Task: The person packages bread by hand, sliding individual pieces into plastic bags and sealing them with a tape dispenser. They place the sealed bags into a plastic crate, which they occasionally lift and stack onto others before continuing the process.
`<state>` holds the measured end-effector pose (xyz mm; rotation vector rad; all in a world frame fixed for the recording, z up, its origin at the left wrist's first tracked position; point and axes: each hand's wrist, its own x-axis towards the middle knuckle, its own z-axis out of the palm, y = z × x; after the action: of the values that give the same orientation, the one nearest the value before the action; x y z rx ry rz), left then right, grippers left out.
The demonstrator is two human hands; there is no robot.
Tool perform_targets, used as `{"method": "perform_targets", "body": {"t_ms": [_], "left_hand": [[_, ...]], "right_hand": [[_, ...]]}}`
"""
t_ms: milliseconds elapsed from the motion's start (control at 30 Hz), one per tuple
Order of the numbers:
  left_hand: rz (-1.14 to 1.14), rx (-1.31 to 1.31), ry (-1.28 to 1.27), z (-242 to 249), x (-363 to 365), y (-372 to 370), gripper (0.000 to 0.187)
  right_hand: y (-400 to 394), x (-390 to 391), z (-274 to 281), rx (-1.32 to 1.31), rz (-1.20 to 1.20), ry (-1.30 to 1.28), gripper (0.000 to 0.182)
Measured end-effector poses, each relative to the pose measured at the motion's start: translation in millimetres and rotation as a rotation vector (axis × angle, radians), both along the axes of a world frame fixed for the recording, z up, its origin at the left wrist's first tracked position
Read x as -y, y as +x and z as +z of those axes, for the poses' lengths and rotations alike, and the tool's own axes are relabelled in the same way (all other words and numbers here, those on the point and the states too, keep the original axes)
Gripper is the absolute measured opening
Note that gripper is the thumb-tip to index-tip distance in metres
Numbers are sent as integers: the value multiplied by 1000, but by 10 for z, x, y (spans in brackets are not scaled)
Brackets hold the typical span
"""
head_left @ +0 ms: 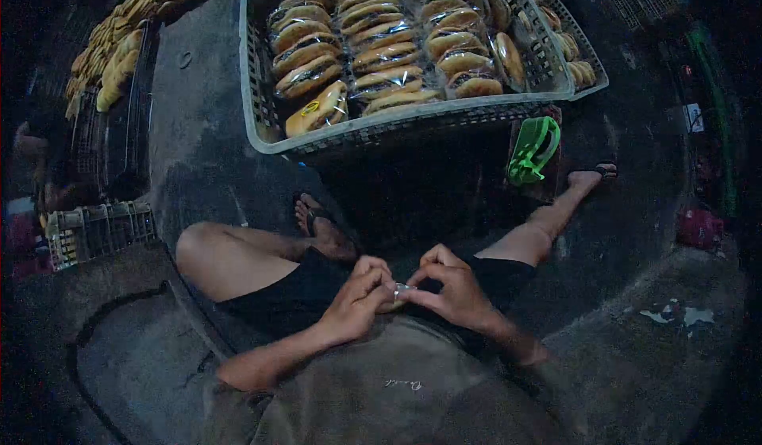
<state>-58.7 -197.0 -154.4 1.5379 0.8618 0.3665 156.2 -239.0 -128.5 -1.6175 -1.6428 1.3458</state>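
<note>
Close to my lap, my left hand [359,298] and my right hand [454,290] meet with fingertips pinched together. Between them shows the shiny clear plastic of a wrapped bun [391,307], mostly covered by my fingers. Both hands are closed on its plastic. In front of me, a grey plastic crate [413,110] holds rows of filled buns [385,52] in clear wrappers. One wrapped bun [317,110] with a yellow mark leans in the crate's near left corner.
A green plastic piece with a loop handle [533,151] stands below the crate's right side. Behind it is a second crate [591,88] of buns. Many unwrapped buns [119,60] lie at the far left, above a slatted crate [103,227]. My bare legs [238,262] are spread on either side.
</note>
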Motion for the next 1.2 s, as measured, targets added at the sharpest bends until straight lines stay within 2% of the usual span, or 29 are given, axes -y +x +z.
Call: {"method": "perform_targets", "body": {"t_ms": [67,133,200,233,267,300,333,400,467,500,567,633,667,700,733,767,800,867,933,1000,1033,1100,1133,1200], "left_hand": [[7,-30,-322,-242,108,-31,15],[-42,-65,-302,-255,83,5,16],[39,-135,-303,-180,53,96,16],[7,-127,-305,-119,41,156,16],[56,-87,-153,-52,32,211,20],[105,-41,-5,-26,30,250,26],[71,-27,-9,-49,13,281,26],[-127,2,596,-105,-26,270,42],[-189,-75,662,-248,-16,247,47],[-175,-84,611,-268,-34,241,47],[-119,-57,617,-256,-100,270,45],[-57,-6,628,-207,-151,336,43],[13,36,636,-197,-174,370,41],[-7,34,683,-219,-224,375,36],[-10,42,688,-218,-246,394,36],[2,47,682,-206,-262,414,36],[16,50,677,-192,-278,438,35],[1,53,689,-134,-297,486,35],[-13,51,696,-115,-290,502,35],[-13,48,656,-120,-279,495,35],[-14,47,658,-130,-281,486,35],[0,26,652,-156,-283,462,34],[-2,27,649,-167,-285,460,34],[20,24,645,-184,-300,462,32]], "right_hand": [[-23,87,-167,-73,9,-17,11],[-98,183,-400,-145,9,-36,10],[-205,262,-588,-751,-453,-591,11],[-178,262,-616,-878,-539,-629,10],[-158,254,-642,-876,-574,-614,10],[-158,248,-658,-1024,-666,-623,9],[-155,242,-665,-1176,-754,-623,7],[-153,246,-619,-1245,-879,-578,6],[-118,256,-618,-1173,-842,-613,14],[-81,246,-663,-1238,-852,-568,25],[219,27,-526,-1068,-967,-382,32],[915,-104,-1009,-559,-1064,47,37],[1366,-168,-1401,-192,-1146,283,36],[1809,-205,-1637,113,-1235,295,36],[2056,-291,-1558,146,-1341,99,38],[2390,-304,-1893,50,-1369,44,40],[2570,-366,-1930,48,-1372,53,40],[2765,-472,-1948,-163,-1318,-267,40],[2848,-482,-1992,-127,-1311,-291,39],[2867,-460,-1983,-324,-1255,-179,38],[2840,-430,-1957,-326,-1255,-178,38],[2720,-251,-1887,-249,-1260,2,35],[2655,-170,-1906,-247,-1262,-1,35],[2537,-51,-1976,140,-1194,-138,34]]}}
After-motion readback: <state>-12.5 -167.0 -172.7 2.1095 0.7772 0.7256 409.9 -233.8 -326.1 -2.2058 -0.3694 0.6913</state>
